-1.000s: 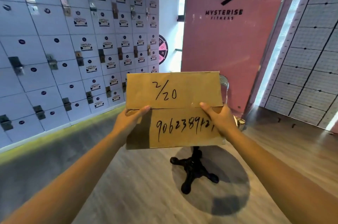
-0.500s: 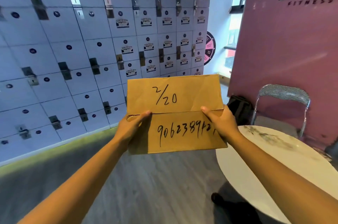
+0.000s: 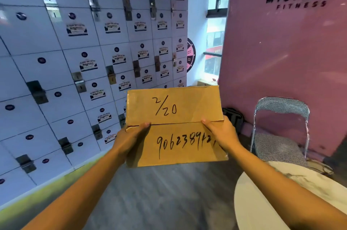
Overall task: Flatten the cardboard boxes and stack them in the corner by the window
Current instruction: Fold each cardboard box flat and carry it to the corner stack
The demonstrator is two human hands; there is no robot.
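A flattened brown cardboard box [image 3: 176, 126] with "2/20" and a handwritten number on it is held up in front of me at chest height. My left hand [image 3: 129, 137] grips its left edge with the thumb lying over the centre crease. My right hand [image 3: 221, 134] grips the right edge, thumb likewise on the crease. Past the box, at the far end of the room, the window [image 3: 215, 28] sits in the corner between the lockers and a pink wall. A bit of brown cardboard [image 3: 203, 82] shows on the floor under the window.
A wall of white lockers [image 3: 84, 60] runs along the left. A pink wall [image 3: 281, 60] stands on the right, with a folding metal chair [image 3: 279, 132] and a dark bag [image 3: 233, 119] before it. A round white table [image 3: 262, 201] is at the lower right. Grey floor [image 3: 159, 192] lies ahead.
My view has swung left and moved forward: the table and chair came into sight at the right, and the window corner is nearer. Both hands keep the same hold on the box.
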